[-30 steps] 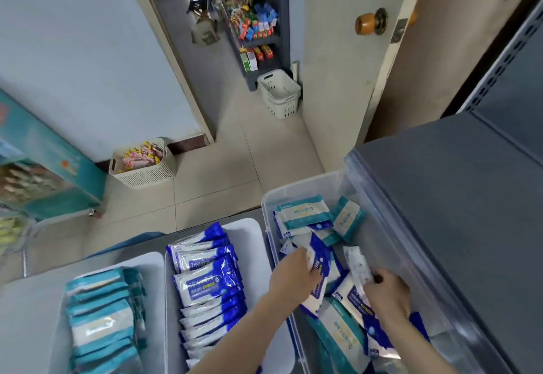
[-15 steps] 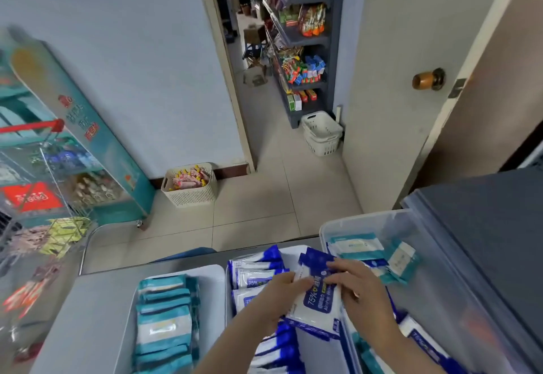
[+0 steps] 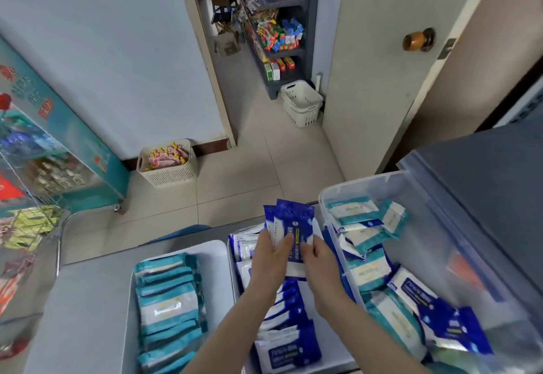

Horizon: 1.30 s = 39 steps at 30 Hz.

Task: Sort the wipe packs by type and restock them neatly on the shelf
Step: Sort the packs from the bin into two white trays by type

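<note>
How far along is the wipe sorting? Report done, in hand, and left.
Done: teal packs rowed in the left tray, a blue row beside them. In hand: left hand and right hand grip blue packs above that row. Left: mixed packs lie loose in the clear bin; no shelf restocking visible.

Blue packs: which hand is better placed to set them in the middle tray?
Probably left: the left hand grips the blue packs over the middle tray; the right hand sits nearer the clear bin.

Illegible print on blue packs [image 3: 291, 219]
</note>
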Motion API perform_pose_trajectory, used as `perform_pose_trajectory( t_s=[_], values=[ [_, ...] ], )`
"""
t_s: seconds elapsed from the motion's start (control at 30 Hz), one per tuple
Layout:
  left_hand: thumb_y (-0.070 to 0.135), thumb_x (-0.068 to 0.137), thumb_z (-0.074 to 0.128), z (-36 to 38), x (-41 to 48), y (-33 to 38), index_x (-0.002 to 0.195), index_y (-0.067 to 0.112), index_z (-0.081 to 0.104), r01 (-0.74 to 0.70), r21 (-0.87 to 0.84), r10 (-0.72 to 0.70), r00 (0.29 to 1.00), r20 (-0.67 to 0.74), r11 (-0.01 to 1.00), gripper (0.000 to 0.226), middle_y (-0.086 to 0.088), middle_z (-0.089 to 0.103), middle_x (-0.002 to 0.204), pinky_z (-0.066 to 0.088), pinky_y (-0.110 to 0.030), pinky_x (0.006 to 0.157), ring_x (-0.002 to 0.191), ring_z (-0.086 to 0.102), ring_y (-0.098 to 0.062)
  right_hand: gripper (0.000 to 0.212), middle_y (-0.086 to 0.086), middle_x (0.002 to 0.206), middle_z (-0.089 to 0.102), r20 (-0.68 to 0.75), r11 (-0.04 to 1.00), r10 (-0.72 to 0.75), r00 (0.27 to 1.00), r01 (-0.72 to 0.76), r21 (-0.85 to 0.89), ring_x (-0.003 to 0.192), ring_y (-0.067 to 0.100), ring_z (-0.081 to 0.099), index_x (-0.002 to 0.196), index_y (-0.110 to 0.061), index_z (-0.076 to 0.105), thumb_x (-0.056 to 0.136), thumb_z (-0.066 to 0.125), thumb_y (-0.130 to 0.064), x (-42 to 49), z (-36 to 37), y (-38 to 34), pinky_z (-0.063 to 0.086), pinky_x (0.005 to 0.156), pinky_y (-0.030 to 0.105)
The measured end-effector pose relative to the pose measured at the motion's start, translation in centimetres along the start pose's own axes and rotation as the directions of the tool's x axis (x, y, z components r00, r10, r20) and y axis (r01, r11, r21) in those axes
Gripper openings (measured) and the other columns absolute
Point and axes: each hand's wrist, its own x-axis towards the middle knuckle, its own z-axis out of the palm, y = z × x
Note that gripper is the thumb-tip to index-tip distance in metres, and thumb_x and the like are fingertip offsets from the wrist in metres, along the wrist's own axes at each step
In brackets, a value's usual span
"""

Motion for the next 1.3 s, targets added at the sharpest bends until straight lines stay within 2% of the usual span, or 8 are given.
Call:
perform_pose_trajectory(
  t_s=[0.13,0.3,0.57,0.73,0.83,1.0,1.13,1.3],
  values=[
    [0.019,0.096,0.054,0.1,0.9,-0.1,0.104,0.021,0.054,-0.008,0.042,0.007,1.000,0.013,0.999,0.009,-0.006,0.069,0.101,0.058,-0.040,0.076,0.089,0.068,-0.024,0.020,-0.014,0.100,0.066,0.017,0.996,-0.040,0.999,0.041,-0.073,0.090,-0.002,0.062,0.104,-0.028,0.058,0.096,0.050,-0.011,0.6,-3.1,0.9,0.046,0.068,0.009],
    [0.022,0.098,0.051,1.0,1.2,-0.2,0.111,0.020,0.051,0.030,0.024,-0.030,1.000,0.003,0.999,0.014,-0.005,0.067,0.104,0.056,-0.037,0.075,0.092,0.067,-0.023,0.030,0.000,0.116,0.063,-0.316,0.942,0.000,0.949,-0.107,-0.320,0.103,0.016,0.058,0.119,-0.014,0.060,0.092,0.048,-0.005,3.7,-14.1,6.4,0.043,0.079,0.022],
    [0.019,0.096,0.053,4.0,0.5,-0.9,0.093,0.027,0.052,0.043,0.079,-0.043,0.999,-0.004,0.996,0.009,-0.001,0.066,0.094,0.055,-0.038,0.075,0.084,0.065,-0.019,0.043,0.012,0.123,0.051,-0.285,0.306,0.165,0.944,-0.323,-0.895,0.111,0.029,0.051,0.125,-0.011,0.047,0.088,0.060,-0.029,8.8,-23.8,12.5,0.049,0.084,0.038],
    [0.019,0.095,0.055,5.5,0.1,-1.5,0.092,0.026,0.053,0.036,0.122,-0.039,0.999,0.019,0.992,0.008,-0.002,0.067,0.094,0.054,-0.040,0.077,0.082,0.065,-0.018,0.036,0.011,0.117,0.060,-0.232,0.416,0.177,0.957,-0.286,-0.863,0.103,0.028,0.059,0.118,-0.009,0.053,0.088,0.060,-0.028,10.0,-24.0,11.9,0.047,0.073,0.029],
    [0.020,0.095,0.055,6.4,-0.1,-1.6,0.092,0.028,0.053,0.036,0.105,-0.040,0.998,0.039,0.994,0.009,0.002,0.067,0.093,0.054,-0.034,0.071,0.080,0.065,-0.015,0.032,0.014,0.120,0.058,-0.374,0.476,0.023,0.927,-0.339,-0.811,0.107,0.033,0.057,0.124,-0.011,0.046,0.095,0.050,-0.027,9.9,-24.8,10.7,0.045,0.076,0.032],
    [0.020,0.095,0.055,7.9,-0.8,-2.3,0.101,0.023,0.054,0.011,0.121,-0.025,0.993,0.117,0.993,0.007,0.002,0.067,0.095,0.051,-0.026,0.064,0.079,0.066,-0.011,0.041,0.009,0.117,0.061,-0.459,0.286,0.028,0.888,-0.447,-0.847,0.108,0.029,0.059,0.127,-0.015,0.046,0.089,0.059,-0.015,7.6,-26.7,10.4,0.049,0.076,0.032],
    [0.022,0.095,0.055,8.2,-1.4,-2.7,0.106,0.018,0.053,0.003,0.155,-0.027,0.987,0.157,0.988,0.012,0.000,0.066,0.095,0.050,-0.026,0.063,0.080,0.066,-0.013,0.028,0.007,0.110,0.065,-0.347,0.046,0.111,0.931,-0.353,-0.934,0.104,0.028,0.062,0.112,-0.013,0.058,0.085,0.053,-0.006,5.4,-27.8,11.5,0.048,0.073,0.029],
    [0.023,0.095,0.055,7.5,-1.9,-2.9,0.106,0.021,0.051,0.013,0.193,-0.042,0.988,0.147,0.981,0.012,0.001,0.065,0.094,0.052,-0.026,0.065,0.081,0.066,-0.013,0.034,0.001,0.122,0.054,0.025,-0.113,0.177,0.984,0.045,-0.993,0.116,0.024,0.051,0.115,-0.016,0.056,0.082,0.059,-0.009,4.6,-27.2,13.1,0.043,0.088,0.034]
  ],
)
